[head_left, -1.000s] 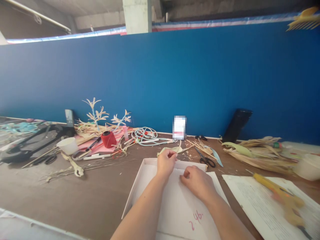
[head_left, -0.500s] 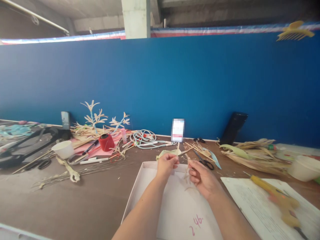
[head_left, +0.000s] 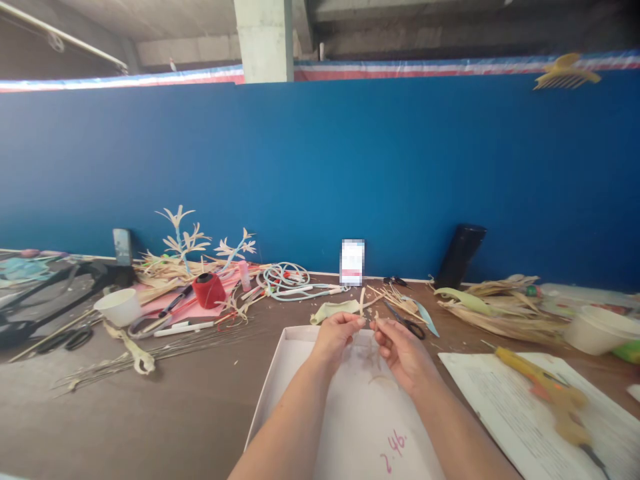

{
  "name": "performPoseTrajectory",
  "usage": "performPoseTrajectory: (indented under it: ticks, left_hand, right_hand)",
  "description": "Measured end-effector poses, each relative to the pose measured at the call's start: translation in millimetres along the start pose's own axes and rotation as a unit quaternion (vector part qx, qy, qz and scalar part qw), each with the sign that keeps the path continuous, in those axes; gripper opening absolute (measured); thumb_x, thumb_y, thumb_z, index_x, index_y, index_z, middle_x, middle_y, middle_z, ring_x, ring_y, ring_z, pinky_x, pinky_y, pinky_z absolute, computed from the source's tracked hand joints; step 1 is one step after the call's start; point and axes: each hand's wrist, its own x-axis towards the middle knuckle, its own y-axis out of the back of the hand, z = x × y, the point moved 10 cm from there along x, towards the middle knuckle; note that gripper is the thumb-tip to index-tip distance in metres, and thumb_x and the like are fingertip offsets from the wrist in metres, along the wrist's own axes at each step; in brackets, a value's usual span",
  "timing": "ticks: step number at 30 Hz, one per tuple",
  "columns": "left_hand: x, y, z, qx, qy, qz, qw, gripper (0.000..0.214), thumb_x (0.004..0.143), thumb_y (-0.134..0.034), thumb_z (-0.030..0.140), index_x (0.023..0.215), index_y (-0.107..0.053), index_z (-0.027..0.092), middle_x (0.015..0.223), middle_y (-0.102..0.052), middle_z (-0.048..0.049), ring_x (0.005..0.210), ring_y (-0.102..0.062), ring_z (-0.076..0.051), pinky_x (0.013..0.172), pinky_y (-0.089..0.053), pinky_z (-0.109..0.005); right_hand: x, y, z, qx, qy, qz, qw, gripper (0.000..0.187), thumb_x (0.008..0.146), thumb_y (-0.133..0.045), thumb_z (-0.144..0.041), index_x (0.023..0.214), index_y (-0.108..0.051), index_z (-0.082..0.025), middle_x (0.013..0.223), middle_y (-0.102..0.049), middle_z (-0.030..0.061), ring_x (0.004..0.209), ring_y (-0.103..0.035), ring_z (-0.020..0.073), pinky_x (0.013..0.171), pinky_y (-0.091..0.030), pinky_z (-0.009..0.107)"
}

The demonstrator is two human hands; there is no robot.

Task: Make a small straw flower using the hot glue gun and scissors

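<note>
My left hand is closed in a pinch on a narrow pale husk strip, which sticks up above the fingertips. Close beside it, my right hand pinches too, thumb against forefinger; what lies in that pinch is too small to make out. Both hands are over the far part of a shallow white box with pink writing. Thin pale scraps show blurred between the hands and the box floor. A pale green husk piece lies just past the box.
Scissors lie beyond the right hand. A yellow glue gun rests on printed paper at right, near dry husks. Leftward are a red spool, a white cup and wires. A phone stands against the blue panel.
The fingertips of my two hands have come closer together, and the husk strip has moved a little right with my left hand. The whole view has shifted slightly.
</note>
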Motion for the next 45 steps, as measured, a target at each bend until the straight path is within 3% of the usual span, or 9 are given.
performPoseTrajectory:
  ticks: [4, 10, 14, 23, 32, 38, 45]
  left_hand:
    - [-2.4, -8.1, 0.6, -0.007, 0.007, -0.023, 1.0, 0.031, 0.053, -0.079, 0.032, 0.069, -0.061, 0.012, 0.056, -0.051, 0.0036, 0.046, -0.037, -0.003, 0.045, -0.025, -0.018]
    - [-2.8, -11.7, 0.0, 0.037, 0.0, -0.042, 0.998, 0.032, 0.057, -0.077, 0.035, 0.073, -0.061, 0.013, 0.057, -0.056, 0.0013, 0.048, -0.048, -0.006, 0.049, -0.036, -0.019]
    - [-4.3, -11.4, 1.2, 0.068, 0.003, -0.033, 0.997, 0.033, 0.057, -0.077, 0.036, 0.074, -0.06, 0.013, 0.059, -0.058, 0.001, 0.049, -0.052, -0.007, 0.049, -0.039, -0.02]
    - [-1.7, -10.9, -0.9, 0.066, 0.009, -0.036, 0.997, 0.035, 0.055, -0.078, 0.035, 0.074, -0.059, 0.013, 0.056, -0.055, 0.0027, 0.048, -0.05, -0.006, 0.046, -0.036, -0.018]
    - [-2.8, -11.6, -4.3, 0.042, 0.021, -0.048, 0.998, 0.034, 0.055, -0.078, 0.037, 0.069, -0.059, 0.013, 0.054, -0.051, 0.0038, 0.045, -0.042, -0.004, 0.043, -0.027, -0.017]
    - [-5.0, -15.5, -0.4, 0.085, 0.005, -0.057, 0.995, 0.032, 0.055, -0.077, 0.036, 0.068, -0.06, 0.013, 0.054, -0.05, 0.0036, 0.046, -0.043, -0.005, 0.043, -0.028, -0.018]
    - [-5.6, -15.9, 4.9, 0.163, -0.019, -0.04, 0.986, 0.024, 0.059, -0.073, 0.03, 0.066, -0.059, 0.013, 0.051, -0.051, 0.003, 0.044, -0.043, -0.006, 0.042, -0.032, -0.019]
  right_hand:
    - [-0.1, 1.6, 0.8, 0.027, -0.007, 0.006, 1.0, 0.018, 0.064, -0.076, -0.022, 0.078, -0.065, -0.019, 0.08, -0.067, 0.0006, 0.064, -0.06, 0.0077, 0.043, -0.044, 0.011]
    - [-0.3, 0.0, -1.5, 0.039, -0.006, 0.003, 0.999, 0.028, 0.061, -0.078, -0.018, 0.088, -0.068, -0.018, 0.082, -0.068, 0.0018, 0.071, -0.062, 0.0089, 0.054, -0.051, 0.012]
    - [-0.7, -1.7, -1.9, 0.037, -0.003, -0.009, 0.999, 0.023, 0.063, -0.078, -0.019, 0.084, -0.069, -0.019, 0.081, -0.067, 0.0009, 0.071, -0.061, 0.0086, 0.056, -0.051, 0.013]
    - [-1.8, 3.1, -6.1, 0.003, 0.011, 0.009, 1.0, 0.022, 0.063, -0.078, -0.027, 0.082, -0.069, -0.021, 0.082, -0.061, -0.0021, 0.059, -0.051, 0.0051, 0.038, -0.038, 0.012]
    - [-1.4, 5.2, -8.9, 0.007, 0.02, 0.018, 1.0, 0.026, 0.061, -0.08, -0.026, 0.084, -0.07, -0.021, 0.075, -0.059, -0.0015, 0.058, -0.046, 0.006, 0.037, -0.034, 0.013]
    - [-3.4, 5.3, -15.6, -0.064, 0.058, 0.021, 0.996, 0.026, 0.063, -0.077, -0.034, 0.083, -0.068, -0.02, 0.085, -0.065, 0.0035, 0.065, -0.05, 0.0096, 0.043, -0.037, 0.016]
    - [-2.5, 4.2, -20.7, -0.16, 0.086, 0.017, 0.983, 0.032, 0.064, -0.074, -0.043, 0.083, -0.068, -0.018, 0.063, -0.057, -0.0007, 0.054, -0.046, 0.0097, 0.053, -0.04, 0.024]
